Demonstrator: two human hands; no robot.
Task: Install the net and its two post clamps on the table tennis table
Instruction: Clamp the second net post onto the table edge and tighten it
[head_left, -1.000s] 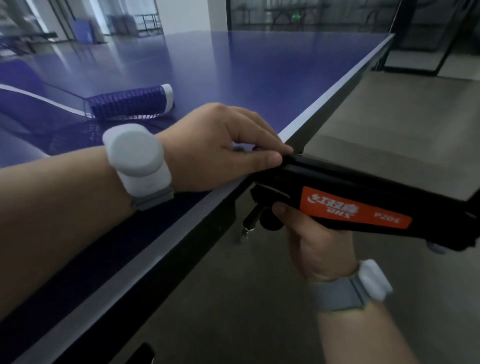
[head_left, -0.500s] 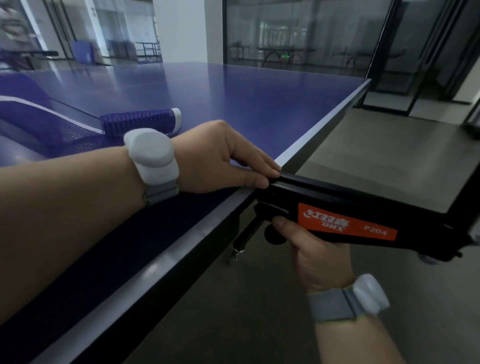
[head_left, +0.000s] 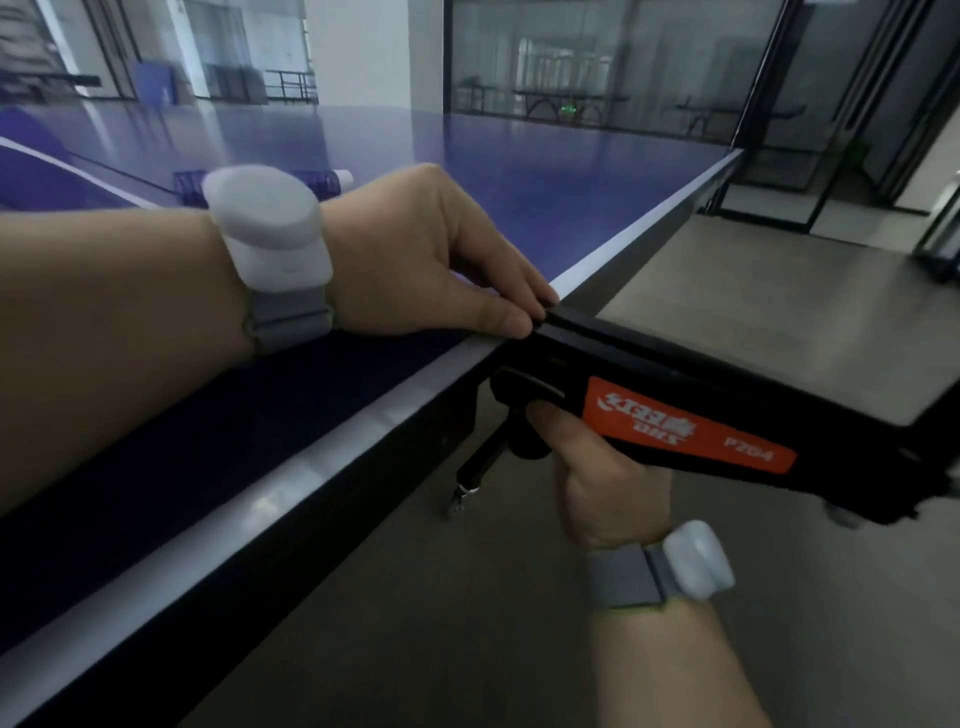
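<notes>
The left wrist unit (head_left: 267, 228) covers the middle of the rolled net (head_left: 317, 182), so only its two ends show, and the net's spread mesh runs off the left edge. The left hand (head_left: 415, 254) hides the part of the post clamp (head_left: 675, 405) that sits on the worktop (head_left: 519, 171); whether the clamp's top jaw lies flat there cannot be told. The fingers (head_left: 540, 415) of the right hand (head_left: 608, 488) disappear under the clamp body, around a dark knob (head_left: 524, 447) that is only partly visible. The clamp's far end is cut by the right edge. The worktop's near corner lies outside the picture, and the room behind the glass is blurred.
</notes>
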